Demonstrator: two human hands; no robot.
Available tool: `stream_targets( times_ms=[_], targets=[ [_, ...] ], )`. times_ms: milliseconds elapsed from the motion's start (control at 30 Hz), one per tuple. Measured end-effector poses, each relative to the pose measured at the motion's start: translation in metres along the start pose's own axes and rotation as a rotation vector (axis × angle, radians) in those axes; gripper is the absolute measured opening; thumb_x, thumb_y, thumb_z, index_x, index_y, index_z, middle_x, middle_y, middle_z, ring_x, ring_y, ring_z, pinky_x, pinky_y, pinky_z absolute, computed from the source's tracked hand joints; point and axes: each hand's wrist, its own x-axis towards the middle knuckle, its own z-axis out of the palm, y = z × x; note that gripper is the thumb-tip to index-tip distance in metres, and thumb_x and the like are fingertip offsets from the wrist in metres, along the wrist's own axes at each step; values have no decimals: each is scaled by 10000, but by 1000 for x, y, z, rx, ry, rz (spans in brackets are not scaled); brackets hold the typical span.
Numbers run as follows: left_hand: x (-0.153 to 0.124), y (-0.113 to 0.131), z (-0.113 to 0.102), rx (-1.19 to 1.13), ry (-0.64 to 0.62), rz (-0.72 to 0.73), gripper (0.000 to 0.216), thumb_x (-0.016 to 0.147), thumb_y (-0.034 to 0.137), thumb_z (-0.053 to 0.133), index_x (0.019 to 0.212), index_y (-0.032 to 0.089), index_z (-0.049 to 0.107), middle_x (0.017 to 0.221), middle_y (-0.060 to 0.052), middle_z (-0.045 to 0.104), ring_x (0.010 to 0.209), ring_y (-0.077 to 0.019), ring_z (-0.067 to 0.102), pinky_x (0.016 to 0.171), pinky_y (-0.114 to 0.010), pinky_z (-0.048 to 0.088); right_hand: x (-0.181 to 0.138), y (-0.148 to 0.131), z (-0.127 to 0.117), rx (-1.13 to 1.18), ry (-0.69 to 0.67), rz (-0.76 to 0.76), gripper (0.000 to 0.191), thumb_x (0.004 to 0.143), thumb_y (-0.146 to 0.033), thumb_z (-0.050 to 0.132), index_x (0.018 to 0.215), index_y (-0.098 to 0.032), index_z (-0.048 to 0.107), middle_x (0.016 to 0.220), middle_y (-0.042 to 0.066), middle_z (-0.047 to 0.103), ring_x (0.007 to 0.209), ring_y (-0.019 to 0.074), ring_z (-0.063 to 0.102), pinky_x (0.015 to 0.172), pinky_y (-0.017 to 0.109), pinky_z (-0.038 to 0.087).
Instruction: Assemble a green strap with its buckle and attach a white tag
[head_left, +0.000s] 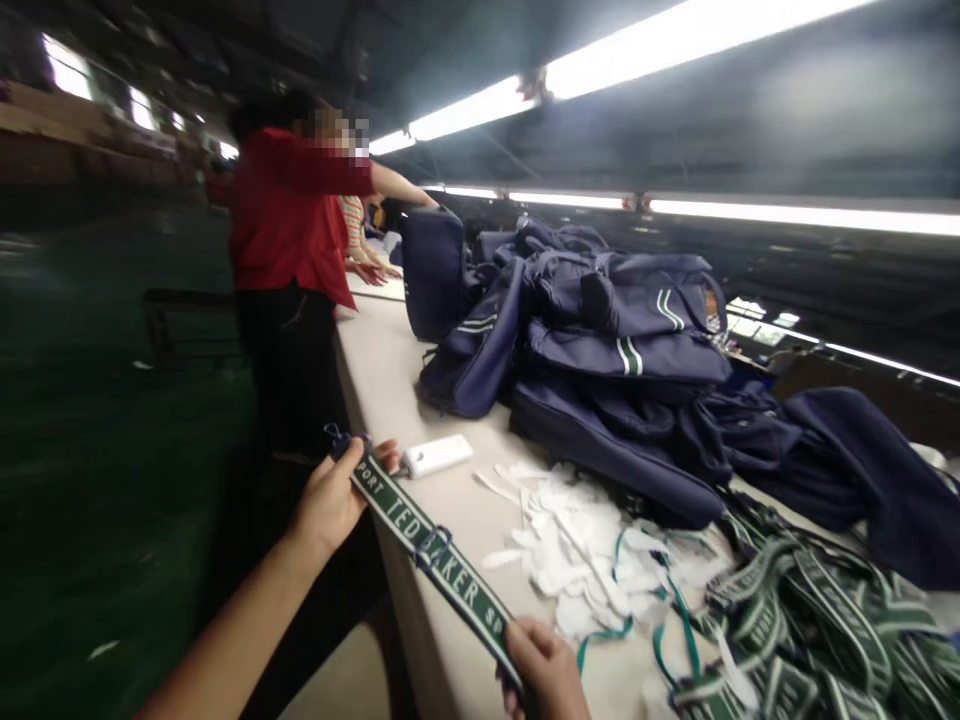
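My left hand [330, 497] is closed on the far end of a green woven strap [431, 552] with white lettering, near a dark metal clip. My right hand [544, 672] grips the near end of the same strap at the bottom edge of the view. The strap is pulled straight between both hands, just above the front edge of the pale worktable [382, 370]. A dark slider sits at the strap's middle.
A heap of navy bags [600, 350] fills the table's middle and right. White fabric pieces [577, 550] and a tangle of green straps [810, 620] lie near me. A small white device [437, 455] rests by my left hand. A person in red [289, 260] stands at the table's far left.
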Motion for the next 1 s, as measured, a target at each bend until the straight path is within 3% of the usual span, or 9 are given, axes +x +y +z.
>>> stream_targets(
  times_ms=[33, 100, 300, 433, 567, 667, 800, 933, 1000],
  targets=[
    [6, -1, 1, -8, 27, -35, 200, 992, 78, 422, 864, 93, 575, 806, -123, 702, 661, -165, 716, 594, -226, 632, 6, 0, 0, 64, 40, -39, 561, 619, -682, 813, 783, -164, 673, 570, 13, 580, 427, 120, 520, 374, 222, 338],
    [15, -2, 3, -21, 51, -127, 269, 1017, 113, 370, 853, 78, 581, 797, -120, 683, 652, -140, 701, 618, -216, 634, 17, 0, -1, 208, 100, -88, 562, 577, -586, 874, 850, -133, 683, 563, -13, 571, 400, 69, 464, 384, 183, 269],
    [23, -5, 1, -32, 7, -184, 248, 947, -40, 372, 948, 28, 611, 884, -150, 688, 787, -161, 723, 731, -247, 650, 24, -4, 0, 396, 103, -39, 566, 561, -476, 916, 913, -100, 679, 573, -8, 597, 401, 43, 437, 381, 146, 220],
    [18, -19, -5, 6, -73, -39, 204, 935, -36, 448, 1037, 46, 605, 981, -171, 716, 894, -238, 734, 774, -334, 652, 21, 3, -2, 420, 61, -24, 536, 577, -438, 918, 924, -102, 683, 594, 9, 625, 423, 59, 478, 395, 149, 269],
    [10, -22, -6, 1, -143, 8, 289, 933, -7, 557, 1201, 100, 558, 1004, -99, 735, 876, -206, 735, 791, -295, 630, 23, 11, -4, 391, 149, -73, 520, 582, -355, 925, 985, -112, 705, 719, 15, 669, 489, 85, 558, 464, 188, 390],
    [3, -9, -2, -64, -170, -157, 190, 1022, 54, 401, 1121, 11, 557, 900, -95, 731, 751, -95, 715, 737, -137, 589, 27, 11, -4, 398, 213, -148, 525, 575, -268, 931, 1036, -134, 716, 755, 5, 687, 580, 107, 600, 561, 218, 465],
    [-15, 4, 4, -192, -239, -393, 318, 1070, 150, 276, 1055, 20, 566, 692, 22, 656, 510, 56, 584, 568, 82, 411, 33, -3, 1, 727, 169, -186, 390, 591, -206, 929, 924, -194, 726, 877, -11, 709, 780, 107, 636, 737, 217, 513],
    [-43, -11, 5, -149, -411, -677, 421, 1079, 241, 266, 916, 46, 602, 502, 50, 509, 322, 11, 466, 324, 14, 286, 36, -31, 13, 986, 39, -164, 308, 662, -305, 911, 865, -210, 700, 844, -24, 694, 823, 120, 646, 844, 273, 540],
    [-55, -25, 3, 6, -535, -743, 463, 1072, 271, 257, 931, 57, 643, 472, 36, 477, 270, -32, 423, 274, -59, 277, 36, -41, 21, 1049, -123, -139, 337, 671, -329, 910, 890, -197, 691, 743, -49, 635, 673, 86, 591, 740, 234, 547]
  ],
)
